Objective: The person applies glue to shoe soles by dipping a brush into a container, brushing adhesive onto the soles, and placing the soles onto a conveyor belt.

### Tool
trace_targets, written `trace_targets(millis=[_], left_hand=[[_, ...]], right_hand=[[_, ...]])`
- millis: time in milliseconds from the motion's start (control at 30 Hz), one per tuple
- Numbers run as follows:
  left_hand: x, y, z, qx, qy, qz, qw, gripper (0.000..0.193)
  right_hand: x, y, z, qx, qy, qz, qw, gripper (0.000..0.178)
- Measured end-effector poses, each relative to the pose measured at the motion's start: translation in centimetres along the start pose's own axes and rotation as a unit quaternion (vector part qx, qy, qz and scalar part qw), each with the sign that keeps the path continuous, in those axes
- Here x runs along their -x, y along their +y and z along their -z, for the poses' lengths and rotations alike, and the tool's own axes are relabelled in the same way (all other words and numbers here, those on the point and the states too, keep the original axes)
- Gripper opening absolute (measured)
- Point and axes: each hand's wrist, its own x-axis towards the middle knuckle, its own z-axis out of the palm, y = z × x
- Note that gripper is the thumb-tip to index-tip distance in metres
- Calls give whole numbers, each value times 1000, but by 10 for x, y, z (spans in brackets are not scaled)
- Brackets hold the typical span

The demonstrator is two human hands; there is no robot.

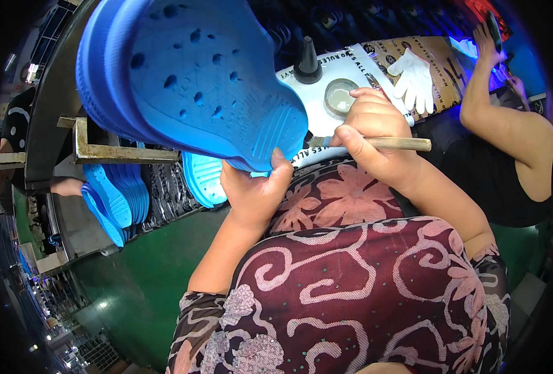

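Note:
My left hand [254, 190] grips the heel end of a big blue clog shoe [189, 78], held up close with its sole and round holes facing me. My right hand [373, 134] is closed around a thin wooden-handled brush [401, 144] that lies level, its tip pointing left toward the shoe's heel. Just beyond that hand sits a small round glass dish [340, 95] on a white sheet [326, 121], with a black cone-shaped nozzle bottle [307, 62] behind it.
A white glove [415, 78] lies on a printed board at the back right. Another person's arm [494, 112] reaches up at the right. Several blue soles [117, 196] stand stacked at the left on a conveyor, by a metal bracket [111, 151].

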Motion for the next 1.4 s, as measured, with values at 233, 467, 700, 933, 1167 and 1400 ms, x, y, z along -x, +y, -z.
trace_targets(millis=[233,467,700,933,1167,1400], left_hand=[[-3,-2,-2,-28,26,-44,998,37],[-3,2,-3,6,35,-47,998,26],[-11,3,-5,4,25,-82,996,22],[-36,33,-2,25,6,61,998,33],[-86,104,12,320,-303,355,824,79],[-208,145,-192,445,-494,312,679,51]], right_hand=[[0,-1,-5,9,-4,19,1000,21],[2,0,1,-60,4,-23,998,19],[0,-1,1,11,-5,-8,1000,18],[13,10,37,-35,92,-90,991,22],[66,26,59,-49,181,-155,970,25],[113,40,97,-93,243,-295,919,20]])
